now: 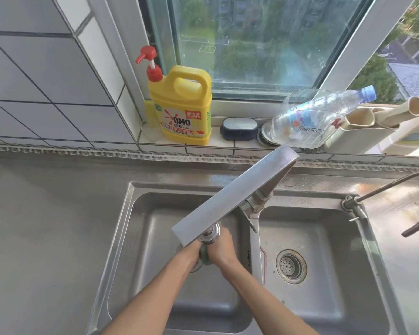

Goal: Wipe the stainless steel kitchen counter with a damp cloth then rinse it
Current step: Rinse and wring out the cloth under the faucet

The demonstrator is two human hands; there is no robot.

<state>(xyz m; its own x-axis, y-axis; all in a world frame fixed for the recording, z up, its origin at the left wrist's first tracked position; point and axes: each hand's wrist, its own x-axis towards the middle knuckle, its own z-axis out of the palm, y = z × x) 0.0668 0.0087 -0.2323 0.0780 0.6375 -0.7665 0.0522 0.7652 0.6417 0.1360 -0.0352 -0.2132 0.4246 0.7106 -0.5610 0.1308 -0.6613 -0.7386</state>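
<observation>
cloth (pixel 205 257): green, only a sliver visible, lower centre of frame, pressed between both hands under the tap head (pixel 209 234) over the left sink basin (pixel 155 226). left hand (pixel 191 252) grip clenched round cloth; right hand (pixel 221 249) grip likewise grasping it. worktop (pixel 46 226) fills left of frame. yellow detergent jug (pixel 182 105) on sill, upper centre.

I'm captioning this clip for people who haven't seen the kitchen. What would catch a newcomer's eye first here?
The bright yellow detergent jug with its red pump, on the tiled window ledge left of centre. Next, the broad flat faucet spout swung over the left sink basin, where both hands, the left hand and the right hand, hold a green cloth beneath its outlet.
</observation>
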